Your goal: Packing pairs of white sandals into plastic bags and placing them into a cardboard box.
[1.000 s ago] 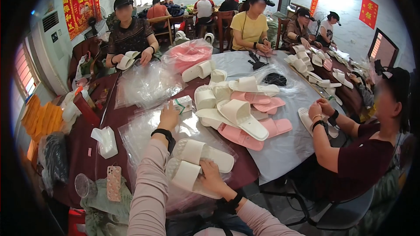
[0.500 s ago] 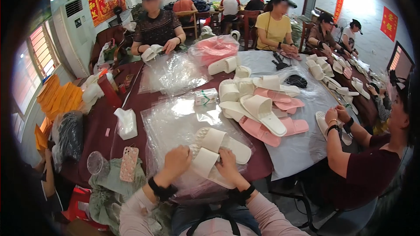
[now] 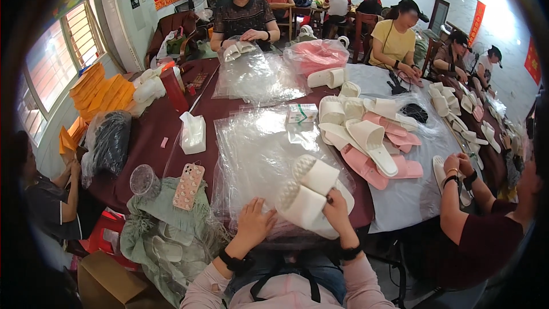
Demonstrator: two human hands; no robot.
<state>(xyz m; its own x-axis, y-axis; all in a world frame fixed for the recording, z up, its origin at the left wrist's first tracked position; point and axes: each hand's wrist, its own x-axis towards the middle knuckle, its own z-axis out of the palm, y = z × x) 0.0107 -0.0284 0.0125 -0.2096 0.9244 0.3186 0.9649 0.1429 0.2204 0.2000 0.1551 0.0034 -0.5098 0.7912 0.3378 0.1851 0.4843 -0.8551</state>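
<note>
A pair of white slide slippers [image 3: 302, 208] is in my right hand [image 3: 338, 210], its fingers wrapped round the strap of the nearer one. The second slipper lies partly behind it, tilted over the clear bags. My left hand [image 3: 256, 221] rests with its fingers apart on the near edge of a stack of clear plastic bags [image 3: 251, 149], just left of the slippers. It holds nothing. A heap of white slippers [image 3: 369, 139] and pink slippers [image 3: 366, 167] lies beyond to the right.
Around the bags stand a small white box [image 3: 302, 114], a tissue pack [image 3: 193, 133], a patterned phone [image 3: 189, 186] and a clear plastic cup [image 3: 145, 180]. Orange envelopes [image 3: 94, 88] pile up at the far left. Co-workers sit around the table, one close on my right [image 3: 486, 212].
My left hand has come off the slippers and now lies on the bags. My right hand keeps the pair, turned and lifted somewhat. The view has swung left.
</note>
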